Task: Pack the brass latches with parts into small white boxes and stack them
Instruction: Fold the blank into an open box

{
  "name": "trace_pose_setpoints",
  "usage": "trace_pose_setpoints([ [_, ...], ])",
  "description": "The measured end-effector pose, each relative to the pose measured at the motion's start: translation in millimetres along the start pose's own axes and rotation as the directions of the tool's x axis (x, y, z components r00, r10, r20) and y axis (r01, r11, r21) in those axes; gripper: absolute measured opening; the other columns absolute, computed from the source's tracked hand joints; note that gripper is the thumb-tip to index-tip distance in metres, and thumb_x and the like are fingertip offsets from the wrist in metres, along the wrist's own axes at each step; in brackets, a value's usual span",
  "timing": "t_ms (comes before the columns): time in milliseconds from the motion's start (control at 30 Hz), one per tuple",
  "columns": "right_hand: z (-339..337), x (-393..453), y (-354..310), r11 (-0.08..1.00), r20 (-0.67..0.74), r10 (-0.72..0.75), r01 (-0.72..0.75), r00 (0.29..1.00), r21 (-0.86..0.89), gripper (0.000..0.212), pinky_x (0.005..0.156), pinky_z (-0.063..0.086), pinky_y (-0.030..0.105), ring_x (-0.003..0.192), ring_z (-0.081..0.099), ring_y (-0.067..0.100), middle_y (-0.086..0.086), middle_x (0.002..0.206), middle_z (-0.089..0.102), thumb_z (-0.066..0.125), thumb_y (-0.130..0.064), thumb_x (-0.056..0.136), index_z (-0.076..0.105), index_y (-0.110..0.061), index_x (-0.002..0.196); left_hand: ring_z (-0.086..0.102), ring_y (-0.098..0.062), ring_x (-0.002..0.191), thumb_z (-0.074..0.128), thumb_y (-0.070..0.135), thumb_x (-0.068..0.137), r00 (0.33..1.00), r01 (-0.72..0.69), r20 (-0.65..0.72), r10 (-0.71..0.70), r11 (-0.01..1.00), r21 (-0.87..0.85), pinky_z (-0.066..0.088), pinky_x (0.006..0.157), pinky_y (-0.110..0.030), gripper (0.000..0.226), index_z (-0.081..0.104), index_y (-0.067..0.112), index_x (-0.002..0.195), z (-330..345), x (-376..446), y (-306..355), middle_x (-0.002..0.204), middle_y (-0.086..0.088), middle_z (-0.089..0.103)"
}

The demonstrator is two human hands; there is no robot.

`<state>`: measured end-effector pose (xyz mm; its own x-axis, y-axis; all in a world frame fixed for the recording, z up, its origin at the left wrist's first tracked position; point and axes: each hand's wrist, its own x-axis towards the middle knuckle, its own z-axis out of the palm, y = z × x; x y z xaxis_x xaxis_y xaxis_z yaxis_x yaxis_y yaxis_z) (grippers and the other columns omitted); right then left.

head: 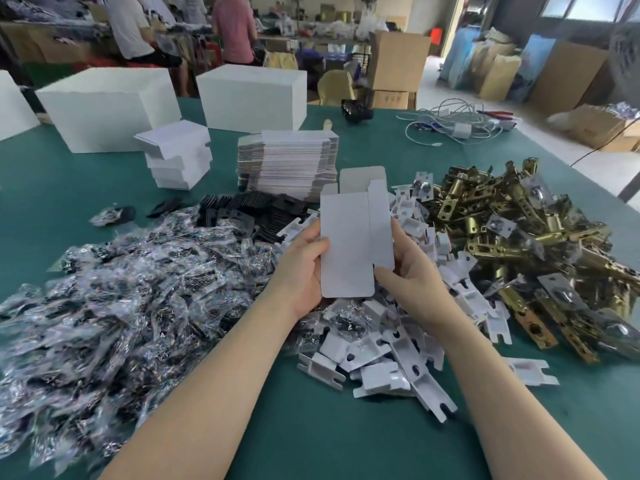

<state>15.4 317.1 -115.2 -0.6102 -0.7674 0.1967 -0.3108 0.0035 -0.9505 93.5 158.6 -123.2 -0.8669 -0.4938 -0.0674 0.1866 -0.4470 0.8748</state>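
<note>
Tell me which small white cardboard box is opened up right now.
The small white cardboard box held upright between the left hand and right hand, its top flaps open. The stacked white boxes are closed; the flat carton blanks remain unfolded.

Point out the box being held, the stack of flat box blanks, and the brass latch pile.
held box (348, 251): head view, front panel.
flat box blanks (287, 164): head view, stack's side.
brass latch pile (512, 237): head view, middle.

Green-topped table (346, 445); cardboard cartons (398, 60) on pale floor (433, 84); bright window (588, 8).
</note>
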Motion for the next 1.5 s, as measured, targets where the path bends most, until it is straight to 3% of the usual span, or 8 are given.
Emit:
trace_pose_setpoints([
  [233,-5,-2,3,0.997,0.012,0.069,-0.069,0.998,-0.017,0.101,0.093,0.054,0.03,0.12,0.058,0.006,-0.016,0.14,0.053,0.069,-0.003,0.087,0.006,-0.045,0.153,0.073,-0.009,0.09,0.034,0.002,0.105,1.0,-0.002,0.005,0.002,0.999,-0.036,0.059,0.065,-0.029,0.046,0.051,0.03,0.138,-2,1,0,0.104,0.007,0.076],
  [400,6,-8,3,0.999,-0.164,-0.009,0.002,0.986,-0.045,0.081,0.073,0.059,0.027,0.092,0.067,0.01,-0.01,0.124,0.052,0.068,0.001,0.086,0.036,-0.047,0.142,0.073,-0.016,0.095,0.034,0.004,0.105,0.999,0.01,0.04,-0.007,0.997,-0.082,0.059,0.063,-0.034,0.048,0.049,0.028,0.144,-4,-1,0,0.116,0.001,0.074],
  [567,15,-9,10,0.909,-0.282,-0.244,0.118,0.928,-0.4,0.056,0.094,0.03,-0.002,0.121,0.031,-0.023,-0.001,0.144,0.036,0.08,-0.002,0.075,0.064,-0.019,0.126,0.074,-0.021,0.086,0.036,0.009,0.105,0.999,0.049,0.029,-0.045,0.987,-0.151,0.058,0.059,-0.034,0.04,0.056,0.028,0.134,-2,-3,0,0.108,-0.002,0.076],
  [800,20,-10,12,0.834,-0.257,-0.296,0.118,0.92,-0.538,0.037,0.103,0.045,0.038,0.122,0.051,0.015,0.001,0.133,0.058,0.07,-0.021,0.088,0.068,-0.017,0.125,0.068,-0.023,0.096,0.057,0.035,0.091,0.984,0.052,0.176,-0.008,0.968,-0.244,0.056,0.07,-0.031,0.03,0.064,0.026,0.118,2,-11,7,0.114,-0.006,0.072],
  [1000,18,-11,11,0.893,-0.184,-0.25,0.153,0.951,-0.423,0.048,0.074,0.055,0.033,0.092,0.065,0.009,-0.008,0.107,0.069,0.042,-0.041,0.096,0.056,-0.022,0.137,0.05,-0.021,0.136,0.078,0.065,0.06,0.937,-0.153,0.34,0.078,0.967,0.202,0.051,0.102,-0.039,0.099,0.033,0.048,0.146,8,-22,-1,0.156,-0.007,0.04],
  [1233,22,-14,11,0.972,-0.402,-0.185,0.108,0.897,-0.207,0.036,0.039,0.024,0.014,0.037,0.034,0.003,-0.016,0.044,0.043,0.038,-0.034,0.099,0.044,-0.028,0.064,0.048,0.002,0.132,0.072,0.031,0.089,0.912,-0.33,0.374,0.166,0.839,0.433,0.045,0.108,-0.027,0.066,0.037,0.059,0.137,13,-26,-10,0.153,0.011,0.04],
  [1367,15,-12,13,0.913,-0.502,-0.334,0.142,0.798,-0.382,0.022,0.043,0.036,0.022,0.045,0.042,0.004,-0.011,0.059,0.055,0.048,-0.025,0.101,0.063,-0.016,0.087,0.051,0.0,0.131,0.072,0.056,0.082,0.92,-0.313,0.353,0.169,0.86,0.403,0.048,0.103,-0.022,0.066,0.038,0.061,0.138,12,-25,-8,0.147,0.02,0.043],
  [1500,17,-13,14,0.844,-0.368,-0.436,0.231,0.821,-0.483,0.037,0.087,0.056,0.03,0.098,0.069,0.016,0.007,0.115,0.071,0.058,-0.002,0.095,0.063,-0.017,0.128,0.061,-0.02,0.124,0.076,0.074,0.062,0.959,-0.151,0.269,0.091,0.966,0.212,0.049,0.104,-0.038,0.095,0.035,0.051,0.145,11,-21,-6,0.143,0.0,0.057],
])
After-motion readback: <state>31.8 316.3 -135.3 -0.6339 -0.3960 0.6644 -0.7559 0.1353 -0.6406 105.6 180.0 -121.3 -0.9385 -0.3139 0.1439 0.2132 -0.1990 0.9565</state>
